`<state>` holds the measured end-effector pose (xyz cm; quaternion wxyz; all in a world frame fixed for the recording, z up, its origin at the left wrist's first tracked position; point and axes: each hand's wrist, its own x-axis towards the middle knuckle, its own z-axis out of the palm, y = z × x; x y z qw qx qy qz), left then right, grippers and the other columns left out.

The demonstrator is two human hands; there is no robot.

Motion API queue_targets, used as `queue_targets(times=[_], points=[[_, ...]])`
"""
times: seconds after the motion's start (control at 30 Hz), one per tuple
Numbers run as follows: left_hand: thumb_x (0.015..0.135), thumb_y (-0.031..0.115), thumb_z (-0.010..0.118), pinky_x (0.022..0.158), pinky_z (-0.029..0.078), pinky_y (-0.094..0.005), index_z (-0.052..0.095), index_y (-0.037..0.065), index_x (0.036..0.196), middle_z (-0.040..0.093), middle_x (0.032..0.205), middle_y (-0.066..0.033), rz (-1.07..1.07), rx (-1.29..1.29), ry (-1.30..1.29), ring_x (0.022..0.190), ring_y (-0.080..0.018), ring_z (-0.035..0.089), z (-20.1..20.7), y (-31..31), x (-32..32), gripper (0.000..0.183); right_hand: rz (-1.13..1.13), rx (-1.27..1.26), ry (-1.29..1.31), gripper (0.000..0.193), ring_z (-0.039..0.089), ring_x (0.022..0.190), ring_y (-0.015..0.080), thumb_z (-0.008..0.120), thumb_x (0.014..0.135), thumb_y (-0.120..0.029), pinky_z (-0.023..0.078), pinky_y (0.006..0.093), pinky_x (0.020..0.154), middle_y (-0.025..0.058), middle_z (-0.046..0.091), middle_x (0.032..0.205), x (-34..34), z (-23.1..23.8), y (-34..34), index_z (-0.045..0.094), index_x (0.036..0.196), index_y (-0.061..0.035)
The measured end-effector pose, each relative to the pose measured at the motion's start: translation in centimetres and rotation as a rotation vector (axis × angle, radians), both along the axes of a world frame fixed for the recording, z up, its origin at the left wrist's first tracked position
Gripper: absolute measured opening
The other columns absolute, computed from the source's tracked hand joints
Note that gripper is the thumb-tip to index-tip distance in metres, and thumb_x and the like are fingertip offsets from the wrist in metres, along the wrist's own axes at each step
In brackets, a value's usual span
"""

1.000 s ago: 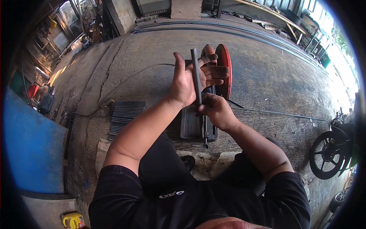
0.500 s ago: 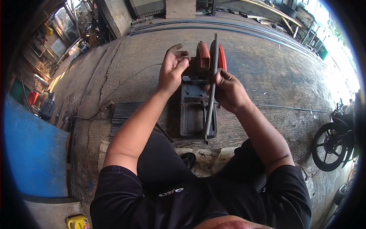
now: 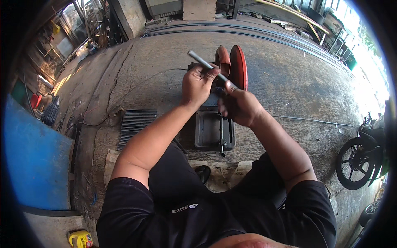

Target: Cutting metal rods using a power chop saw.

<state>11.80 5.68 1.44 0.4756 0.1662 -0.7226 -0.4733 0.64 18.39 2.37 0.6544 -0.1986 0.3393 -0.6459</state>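
Observation:
A grey metal rod (image 3: 200,60) slants across the front of my chest, its far left end up and its near right end lower. My left hand (image 3: 197,87) is closed round its middle, thumb on top. At the lower end my right hand (image 3: 245,105) grips it with the thumb along it and fingers curled beneath. Just beyond and below both hands stands a cut-off saw with a red round guard (image 3: 239,66) and a dark metal base (image 3: 202,144). My hands hide part of the saw's middle.
Several cut rods (image 3: 136,128) lie side by side left of the saw. A cable (image 3: 144,76) trails leftward over the floor. Long bars (image 3: 198,29) lie at the back. A blue panel (image 3: 37,157) stands at left, a motorcycle wheel (image 3: 355,161) at right.
The rod has swung from nearly upright in my right hand to a slant with its upper end leftward. My left hand, open before, has closed on it.

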Motion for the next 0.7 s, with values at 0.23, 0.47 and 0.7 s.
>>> queue_targets(times=[0.23, 0.47, 0.7], points=[[0.091, 0.025, 0.059, 0.064, 0.049, -0.0265, 0.062, -0.001, 0.089, 0.066, 0.08, -0.0057, 0.024, -0.12, -0.226, 0.074, -0.0122, 0.062, 0.6, -1.2, 1.6, 0.026, -0.254, -0.063, 1.383, 0.026, 0.064, 0.078, 0.0209, 0.062, 0.085, -0.021, 0.048, 0.0341, 0.072, 0.0152, 0.065, 0.083, 0.1, -2.2, -0.6, 0.06, 0.1, 0.0008], [0.095, 0.015, 0.051, 0.074, 0.051, -0.029, 0.061, -0.003, 0.096, 0.066, 0.083, -0.0085, -0.185, -0.117, -0.137, 0.08, -0.0158, 0.064, 1.2, -0.8, 2.1, 0.021, -0.144, -0.051, 1.321, 0.025, 0.064, 0.077, 0.0231, 0.064, 0.083, -0.02, 0.048, 0.0342, 0.073, 0.0149, 0.066, 0.081, -0.2, -3.9, -1.2, 0.063, 0.098, 0.0004], [0.096, 0.011, 0.046, 0.08, 0.051, -0.0302, 0.059, -0.003, 0.101, 0.065, 0.088, -0.0093, -0.361, 0.012, -0.084, 0.085, -0.0169, 0.063, 1.1, -0.1, 2.5, 0.019, -0.233, -0.133, 1.35, 0.025, 0.064, 0.071, 0.0234, 0.073, 0.074, -0.014, 0.049, 0.0339, 0.068, 0.0136, 0.065, 0.077, 0.6, -3.8, -0.9, 0.062, 0.092, 0.0]])
